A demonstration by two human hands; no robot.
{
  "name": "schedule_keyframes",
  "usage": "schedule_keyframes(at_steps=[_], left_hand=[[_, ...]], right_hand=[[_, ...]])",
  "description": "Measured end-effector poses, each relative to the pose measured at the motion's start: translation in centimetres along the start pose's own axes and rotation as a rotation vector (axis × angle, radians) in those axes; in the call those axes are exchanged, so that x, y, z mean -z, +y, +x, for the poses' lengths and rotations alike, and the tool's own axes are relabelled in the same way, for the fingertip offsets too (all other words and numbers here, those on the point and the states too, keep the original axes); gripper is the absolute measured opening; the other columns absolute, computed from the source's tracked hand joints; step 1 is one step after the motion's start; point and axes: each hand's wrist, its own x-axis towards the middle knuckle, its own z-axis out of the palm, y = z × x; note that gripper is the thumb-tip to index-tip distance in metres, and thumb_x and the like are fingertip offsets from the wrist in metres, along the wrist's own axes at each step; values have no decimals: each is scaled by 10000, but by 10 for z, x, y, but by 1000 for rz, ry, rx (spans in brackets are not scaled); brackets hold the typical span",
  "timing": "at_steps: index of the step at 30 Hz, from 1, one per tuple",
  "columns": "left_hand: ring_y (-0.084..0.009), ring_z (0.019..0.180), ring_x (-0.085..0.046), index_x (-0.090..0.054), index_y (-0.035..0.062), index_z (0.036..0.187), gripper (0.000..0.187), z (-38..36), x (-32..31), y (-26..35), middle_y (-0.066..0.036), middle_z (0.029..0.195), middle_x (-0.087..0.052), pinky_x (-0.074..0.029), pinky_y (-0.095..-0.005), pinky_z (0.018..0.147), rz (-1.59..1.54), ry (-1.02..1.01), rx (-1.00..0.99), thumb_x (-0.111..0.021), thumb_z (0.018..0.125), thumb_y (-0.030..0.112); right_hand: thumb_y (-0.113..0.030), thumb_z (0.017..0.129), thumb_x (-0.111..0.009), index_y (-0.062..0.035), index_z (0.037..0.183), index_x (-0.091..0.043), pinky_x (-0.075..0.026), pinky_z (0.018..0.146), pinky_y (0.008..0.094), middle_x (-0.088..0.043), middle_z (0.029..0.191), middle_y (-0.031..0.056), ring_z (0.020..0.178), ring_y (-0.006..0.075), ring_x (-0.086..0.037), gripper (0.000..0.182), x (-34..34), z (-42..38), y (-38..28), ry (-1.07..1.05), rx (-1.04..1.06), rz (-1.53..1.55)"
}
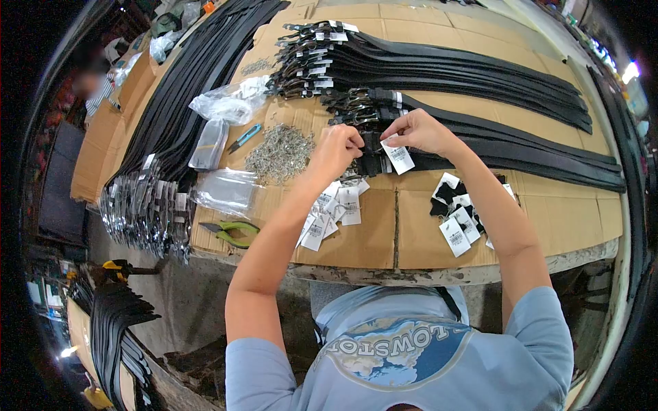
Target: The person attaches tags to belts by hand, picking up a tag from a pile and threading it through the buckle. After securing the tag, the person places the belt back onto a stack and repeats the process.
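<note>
Between the thumb and fingers of my right hand is a white barcode tag, hanging over the buckle end of a black belt. Just left of it, my left hand is curled closed at the same belt end; what its fingertips pinch is hidden. Behind both hands lies a stack of black belts, buckles toward the left. More white tags lie under my left forearm. Beside my right forearm is a pile of tags with black pieces.
A heap of small metal parts, a blue cutter, clear plastic bags and green-handled pliers lie on the cardboard. Tagged belts are stacked at the back, with more belts left. A person is far left.
</note>
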Motion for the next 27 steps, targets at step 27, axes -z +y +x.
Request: schedule_keyframes(at_steps=[27], left_hand=[[-316, 782, -632, -688, 15, 749, 104, -4, 1, -5, -137, 776, -634, -509, -404, 682, 194, 87, -213, -736, 673, 65]], right_hand=[[-41, 799, -623, -27, 901, -679, -472, 755, 355, -592, 826, 115, 835, 262, -586, 117, -25, -4, -3, 223, 440, -321]])
